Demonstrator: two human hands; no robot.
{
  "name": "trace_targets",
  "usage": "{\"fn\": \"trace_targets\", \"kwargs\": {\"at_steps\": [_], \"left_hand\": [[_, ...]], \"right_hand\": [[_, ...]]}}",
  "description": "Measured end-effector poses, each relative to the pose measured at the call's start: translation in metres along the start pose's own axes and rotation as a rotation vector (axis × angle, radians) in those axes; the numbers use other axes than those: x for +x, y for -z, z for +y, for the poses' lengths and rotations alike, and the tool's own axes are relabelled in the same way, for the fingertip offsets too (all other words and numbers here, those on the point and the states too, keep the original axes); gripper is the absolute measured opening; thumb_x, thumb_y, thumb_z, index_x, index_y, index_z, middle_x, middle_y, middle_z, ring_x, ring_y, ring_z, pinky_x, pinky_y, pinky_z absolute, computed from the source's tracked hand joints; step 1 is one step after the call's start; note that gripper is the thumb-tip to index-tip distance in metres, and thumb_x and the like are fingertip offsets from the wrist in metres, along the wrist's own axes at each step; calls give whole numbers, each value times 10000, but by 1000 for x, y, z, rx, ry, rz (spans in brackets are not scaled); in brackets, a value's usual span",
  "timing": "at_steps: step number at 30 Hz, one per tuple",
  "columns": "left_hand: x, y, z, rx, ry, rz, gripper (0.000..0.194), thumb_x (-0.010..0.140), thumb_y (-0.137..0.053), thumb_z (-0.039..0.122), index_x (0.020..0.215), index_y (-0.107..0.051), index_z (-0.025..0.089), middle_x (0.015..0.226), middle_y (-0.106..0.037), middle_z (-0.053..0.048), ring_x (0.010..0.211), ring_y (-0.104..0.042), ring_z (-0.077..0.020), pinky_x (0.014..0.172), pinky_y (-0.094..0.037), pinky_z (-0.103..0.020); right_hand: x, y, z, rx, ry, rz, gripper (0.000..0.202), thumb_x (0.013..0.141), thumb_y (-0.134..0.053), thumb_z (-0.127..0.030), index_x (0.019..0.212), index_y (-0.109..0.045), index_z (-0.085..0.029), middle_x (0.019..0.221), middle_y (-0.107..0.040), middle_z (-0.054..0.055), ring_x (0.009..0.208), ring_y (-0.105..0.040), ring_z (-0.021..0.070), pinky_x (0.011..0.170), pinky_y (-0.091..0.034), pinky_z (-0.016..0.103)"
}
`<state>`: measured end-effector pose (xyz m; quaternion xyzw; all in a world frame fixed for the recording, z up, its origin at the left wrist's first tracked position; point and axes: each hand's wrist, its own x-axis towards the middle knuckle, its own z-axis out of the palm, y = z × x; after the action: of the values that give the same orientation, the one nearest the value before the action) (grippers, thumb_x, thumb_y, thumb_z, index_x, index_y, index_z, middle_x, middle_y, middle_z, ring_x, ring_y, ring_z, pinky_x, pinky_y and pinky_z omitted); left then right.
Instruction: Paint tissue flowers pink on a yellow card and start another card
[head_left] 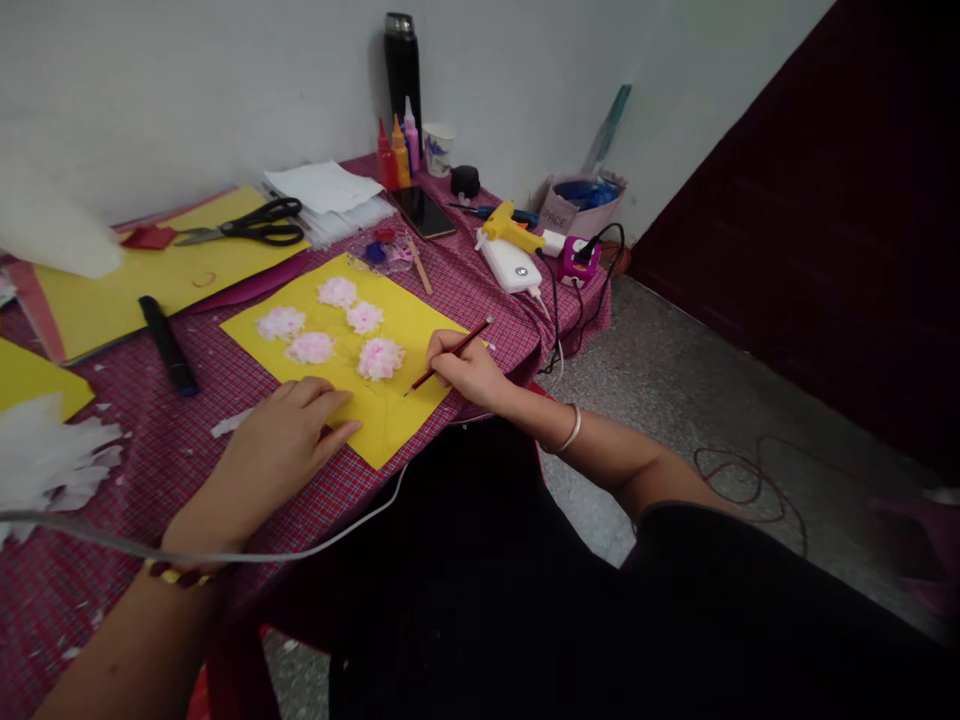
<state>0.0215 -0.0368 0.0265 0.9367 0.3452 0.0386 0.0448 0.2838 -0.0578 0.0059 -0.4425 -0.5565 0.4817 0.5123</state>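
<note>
A yellow sheet (420, 318) lies on the checked tablecloth, bearing several pink-white paper flowers (381, 358) and faint pencil lines below them. My right hand (466, 368) grips a dark red pencil (454, 352), whose tip is at the sheet's lower right part. My left hand (289, 430) rests on the sheet's lower left edge, palm down, with its fingers spread and nothing held.
Black scissors (262, 222) lie on another yellow sheet at the left, near a dark marker-like object (168, 345). Behind are paint bottles (400, 155), a phone (421, 212), a yellow glue gun (511, 228) and a white power bank (510, 264). A white cable (360, 525) crosses in front.
</note>
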Motion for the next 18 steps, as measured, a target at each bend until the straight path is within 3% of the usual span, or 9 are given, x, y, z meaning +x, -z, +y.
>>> {"fn": "trace_targets", "kwargs": {"at_steps": [2,11,18], "left_hand": [[0,0,0,3,3,1,427,959,-423,446,1160,-634,134,1093,-621,-150,1019,-578,-312,922,-484,-477],[0,-1,-2,23,3,-17,399,961,-429,436,1159,-625,151,1106,-616,-143,1031,-572,-300,936,-478,-461],[0,0,-2,15,-10,-8,406,964,-418,431,1151,-632,141,1106,-617,-150,1020,-573,-303,935,-478,-473]], "right_hand": [[0,0,0,13,4,36,74,700,-459,-170,638,-496,-189,501,-418,-70,456,-353,83,459,-275,225],[0,-1,-3,-62,-36,-49,102,708,-459,-135,624,-474,-190,547,-416,-57,507,-369,89,494,-280,232],[1,1,1,-59,-13,-14,116,716,-466,-144,613,-446,-193,553,-401,-54,529,-355,89,507,-277,232]]}}
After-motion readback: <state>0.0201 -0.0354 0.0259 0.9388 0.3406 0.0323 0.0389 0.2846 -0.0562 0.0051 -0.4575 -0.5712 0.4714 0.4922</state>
